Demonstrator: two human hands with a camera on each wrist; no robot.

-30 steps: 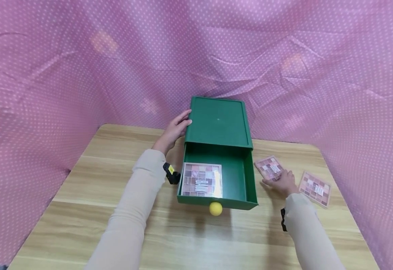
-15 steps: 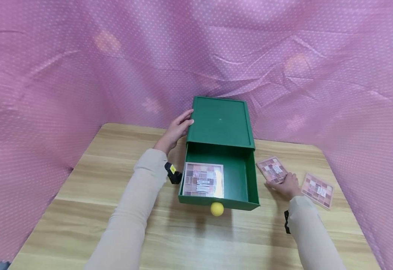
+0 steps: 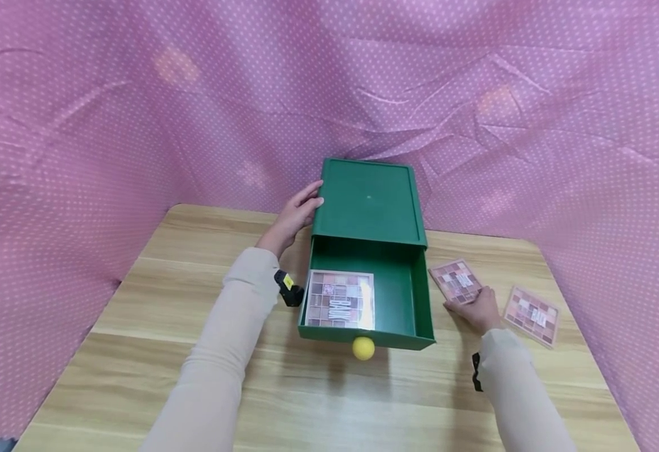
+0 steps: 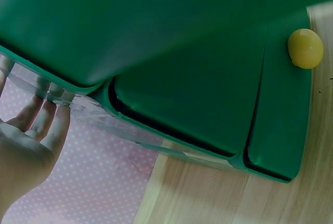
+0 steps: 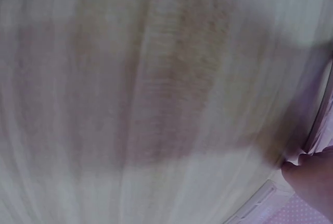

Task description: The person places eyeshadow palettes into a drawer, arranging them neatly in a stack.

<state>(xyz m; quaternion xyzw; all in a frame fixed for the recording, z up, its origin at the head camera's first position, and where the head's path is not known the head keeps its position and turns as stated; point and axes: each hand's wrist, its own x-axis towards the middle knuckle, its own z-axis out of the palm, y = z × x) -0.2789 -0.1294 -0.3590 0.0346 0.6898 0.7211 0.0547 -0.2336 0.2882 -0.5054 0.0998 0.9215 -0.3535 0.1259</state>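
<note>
A green drawer box (image 3: 370, 201) stands on the table with its drawer (image 3: 396, 301) pulled out towards me. My left hand (image 3: 295, 216) rests its fingertips on the box's left side; the left wrist view shows those fingers (image 4: 57, 130) extended along the wall. In the drawer's left half lies an eyeshadow palette (image 3: 340, 299) with a clear lid. Right of the drawer, my right hand (image 3: 479, 309) pinches the near edge of a second palette (image 3: 455, 279) between thumb and fingers. The right wrist view catches only the thumb side of that hand (image 5: 312, 179) beside the palette's edge.
A third palette (image 3: 531, 316) lies on the wooden table (image 3: 159, 326) to the right of my right hand. A yellow ball-shaped knob (image 3: 363, 348) sticks out from the drawer front. Pink dotted cloth (image 3: 250, 94) hangs behind and on both sides.
Over the last second my right hand has shifted slightly towards me and to the right at the second palette, so more of it shows. The left hand keeps its place on the box.
</note>
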